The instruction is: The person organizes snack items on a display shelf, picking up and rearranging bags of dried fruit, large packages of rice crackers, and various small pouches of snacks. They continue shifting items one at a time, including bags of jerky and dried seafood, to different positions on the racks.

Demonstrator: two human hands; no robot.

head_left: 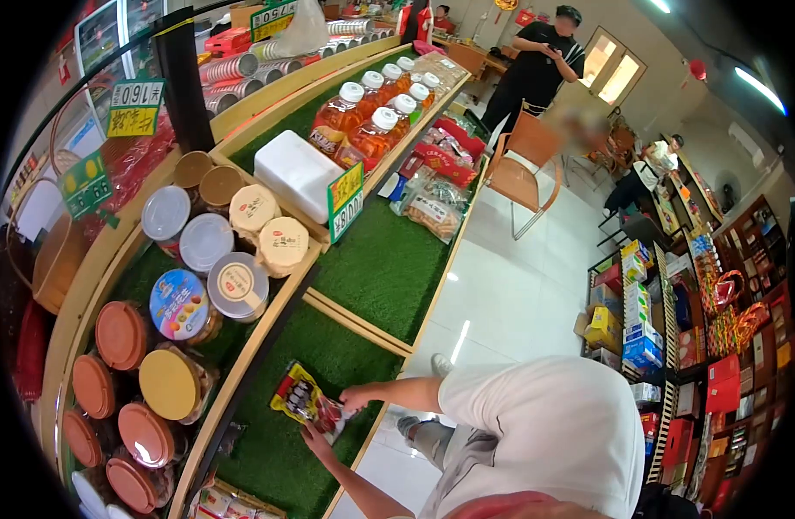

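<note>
A yellow and red snack packet (300, 400) lies low over the green turf of the lower shelf (276, 458). My right hand (356, 398) reaches in from the white sleeve and pinches the packet's near end. Coming up from below, my left hand (316, 438) grips the same packet at its lower edge. Both hands are closed on it.
Lidded jars (168, 385) and tubs (238, 285) fill the wooden tier at left. A white foam box (298, 173), orange bottles (371, 130) and bagged snacks (432, 208) sit further along. A price card (346, 201) stands on the divider. A chair (527, 164), standing people and stocked shelves (674, 346) lie across the tiled aisle.
</note>
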